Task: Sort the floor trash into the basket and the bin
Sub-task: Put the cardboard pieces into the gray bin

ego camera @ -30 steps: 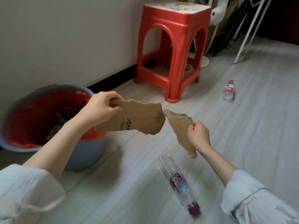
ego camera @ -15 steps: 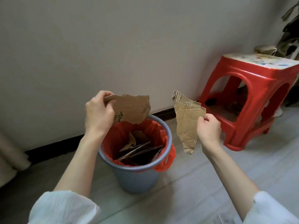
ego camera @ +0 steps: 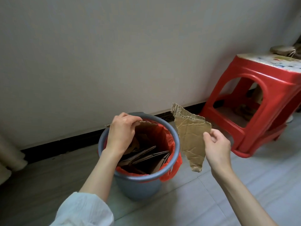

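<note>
Two hands, the left hand (ego camera: 121, 133) and right hand (ego camera: 216, 144), each hold one torn cardboard piece (ego camera: 190, 137), two in all, beside one grey bin (ego camera: 138, 181) with one red liner (ego camera: 169, 141) and one red stool (ego camera: 260, 101).

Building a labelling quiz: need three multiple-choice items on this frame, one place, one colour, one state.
1. Where is the left hand?
A. over the grey round plastic bin
B. on the red plastic stool
C. flat on the floor

2. The bin's liner bag is:
A. black
B. red
C. white

3. The torn brown cardboard piece in the right hand is:
A. lying in the bin
B. held in the air beside the bin
C. on the stool

Key: 1 A, hand sits above the rim; 2 B, red plastic lines the rim; 3 B, fingers pinch its edge.
</note>
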Tool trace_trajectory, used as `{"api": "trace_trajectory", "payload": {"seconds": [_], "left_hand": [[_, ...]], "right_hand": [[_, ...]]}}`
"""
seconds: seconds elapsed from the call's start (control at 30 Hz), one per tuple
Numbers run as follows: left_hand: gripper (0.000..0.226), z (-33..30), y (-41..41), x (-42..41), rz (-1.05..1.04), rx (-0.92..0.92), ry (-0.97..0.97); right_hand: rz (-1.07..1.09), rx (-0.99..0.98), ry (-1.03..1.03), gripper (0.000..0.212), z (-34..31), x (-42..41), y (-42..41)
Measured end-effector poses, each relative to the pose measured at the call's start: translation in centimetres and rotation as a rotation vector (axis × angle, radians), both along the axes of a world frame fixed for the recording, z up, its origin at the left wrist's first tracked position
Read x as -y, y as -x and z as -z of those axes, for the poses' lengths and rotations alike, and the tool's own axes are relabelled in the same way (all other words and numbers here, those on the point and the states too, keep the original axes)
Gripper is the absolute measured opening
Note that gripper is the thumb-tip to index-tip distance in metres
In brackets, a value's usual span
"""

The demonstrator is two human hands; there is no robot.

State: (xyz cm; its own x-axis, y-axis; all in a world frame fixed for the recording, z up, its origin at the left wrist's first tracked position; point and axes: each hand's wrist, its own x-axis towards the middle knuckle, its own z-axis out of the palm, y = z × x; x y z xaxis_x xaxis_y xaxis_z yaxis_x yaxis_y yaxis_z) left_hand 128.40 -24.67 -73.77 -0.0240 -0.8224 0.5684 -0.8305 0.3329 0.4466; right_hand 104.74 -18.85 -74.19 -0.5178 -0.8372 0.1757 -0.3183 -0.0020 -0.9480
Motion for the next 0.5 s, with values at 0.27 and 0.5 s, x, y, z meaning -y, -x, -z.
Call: {"api": "trace_trajectory", "payload": {"seconds": [0.27, 0.5], "left_hand": [[0.029, 1.8, 0.3, 1.2, -0.001, 0.113, -0.334], [0.029, 5.4, 0.1, 0.5, 0.025, 0.152, -0.694]], "right_hand": [[-0.053, 0.053, -0.021, 0.016, 0.3, 0.1, -0.4], [-0.11, -0.019, 0.111, 0.022, -1.1, 1.5, -2.4]]}}
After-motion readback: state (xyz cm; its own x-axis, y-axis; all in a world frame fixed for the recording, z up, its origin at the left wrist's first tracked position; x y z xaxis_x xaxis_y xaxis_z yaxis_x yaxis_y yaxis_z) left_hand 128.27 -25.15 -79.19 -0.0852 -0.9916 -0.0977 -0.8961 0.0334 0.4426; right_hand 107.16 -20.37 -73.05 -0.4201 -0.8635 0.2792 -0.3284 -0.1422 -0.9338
